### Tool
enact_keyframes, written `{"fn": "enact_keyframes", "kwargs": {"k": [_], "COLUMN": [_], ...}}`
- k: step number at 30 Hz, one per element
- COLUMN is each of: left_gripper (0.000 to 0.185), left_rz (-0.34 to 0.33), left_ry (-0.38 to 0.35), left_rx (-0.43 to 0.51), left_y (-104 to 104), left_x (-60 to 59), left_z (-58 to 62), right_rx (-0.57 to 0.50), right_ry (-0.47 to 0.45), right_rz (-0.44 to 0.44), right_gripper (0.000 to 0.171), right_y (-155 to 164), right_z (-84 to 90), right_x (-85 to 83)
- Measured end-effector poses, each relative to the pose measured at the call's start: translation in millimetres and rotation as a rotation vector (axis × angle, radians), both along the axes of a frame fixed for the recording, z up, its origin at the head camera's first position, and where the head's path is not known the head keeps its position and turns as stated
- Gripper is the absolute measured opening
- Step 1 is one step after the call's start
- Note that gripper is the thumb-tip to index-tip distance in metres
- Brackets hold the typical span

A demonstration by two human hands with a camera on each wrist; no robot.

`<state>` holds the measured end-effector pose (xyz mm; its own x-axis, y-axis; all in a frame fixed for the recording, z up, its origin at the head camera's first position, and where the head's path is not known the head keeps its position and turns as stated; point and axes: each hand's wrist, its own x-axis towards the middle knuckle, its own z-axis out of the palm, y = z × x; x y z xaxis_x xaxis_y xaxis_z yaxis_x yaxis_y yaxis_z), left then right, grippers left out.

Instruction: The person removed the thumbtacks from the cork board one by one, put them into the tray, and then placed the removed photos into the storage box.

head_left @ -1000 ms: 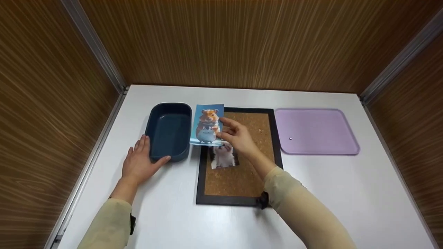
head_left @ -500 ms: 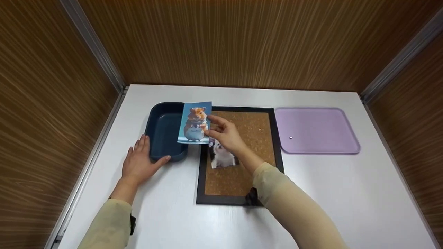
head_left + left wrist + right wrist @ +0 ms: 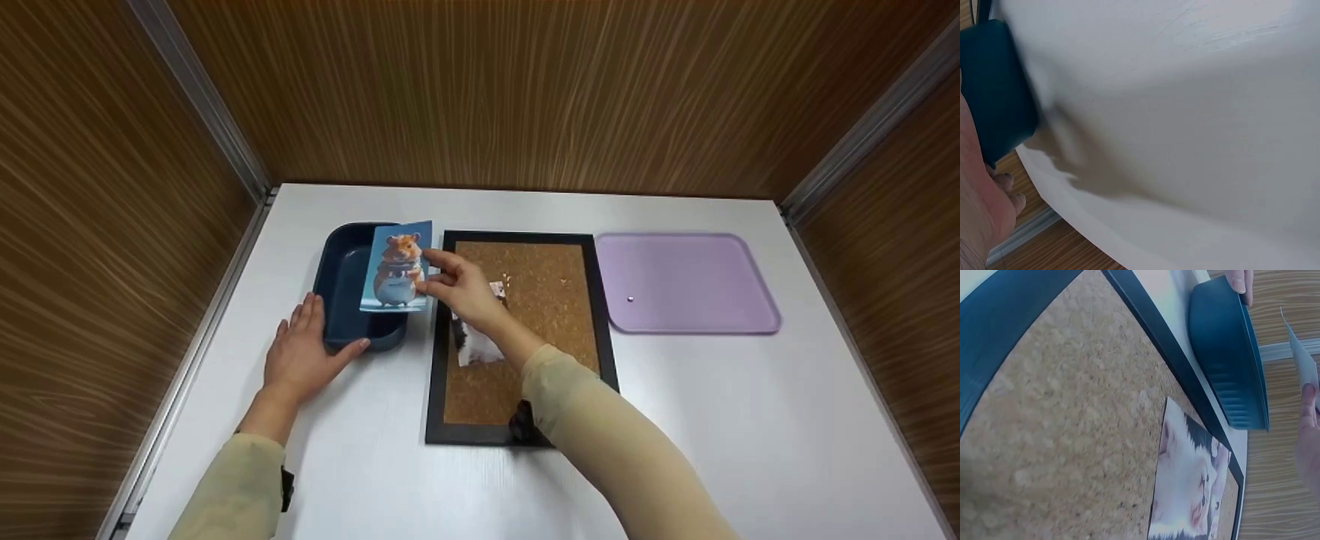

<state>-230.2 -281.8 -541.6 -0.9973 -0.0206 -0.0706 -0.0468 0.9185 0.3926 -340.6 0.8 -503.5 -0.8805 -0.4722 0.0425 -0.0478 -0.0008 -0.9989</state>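
My right hand (image 3: 459,289) pinches a hamster photo (image 3: 397,267) by its right edge and holds it upright over the dark blue tray (image 3: 343,289). In the right wrist view the photo (image 3: 1304,360) shows edge-on above the tray (image 3: 1229,360). My left hand (image 3: 304,352) rests flat on the table, its fingers and thumb against the tray's near left corner. A black-framed cork board (image 3: 540,300) lies in the middle, with a cat photo (image 3: 475,346) on it, partly hidden by my right wrist. The cat photo (image 3: 1188,486) is plain in the right wrist view.
A lilac mat (image 3: 682,285) lies at the right with a small pin (image 3: 630,299) on it. Wood-grain walls close in the white table (image 3: 750,420) on three sides. A metal rail (image 3: 187,360) runs along the left edge.
My right hand has carried the hamster photo leftward, from over the cork board's left edge to above the blue tray. The left hand has stayed put.
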Motion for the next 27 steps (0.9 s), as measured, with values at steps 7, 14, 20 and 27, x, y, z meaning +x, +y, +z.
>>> {"fn": "enact_keyframes", "kwargs": {"k": [7,14,20,27], "left_gripper": [0.125,0.125,0.123,0.124], "left_rz": [0.011,0.011,0.007,0.014], "left_ry": [-0.018,-0.021,-0.002,-0.004], "left_rx": [0.003,0.003,-0.001,0.005], "left_y": [-2,0,1,0], "left_x": [1.0,1.5,-0.4,-0.6], "left_z": [0.2,1.5,-0.6,-1.6], "right_rx": [0.035,0.053,0.052,0.083], "right_ry": [-0.019,-0.033,-0.049,-0.044], "right_rz": [0.014,0.025,0.025,0.032], "right_gripper": [0.058,0.059,0.062,0.062], "right_y": [-15,-25,-31,-37], "right_z": [-0.2,-0.5,-2.5,-5.9], "right_x": [-0.3,-0.7,-2.6,-2.0]}}
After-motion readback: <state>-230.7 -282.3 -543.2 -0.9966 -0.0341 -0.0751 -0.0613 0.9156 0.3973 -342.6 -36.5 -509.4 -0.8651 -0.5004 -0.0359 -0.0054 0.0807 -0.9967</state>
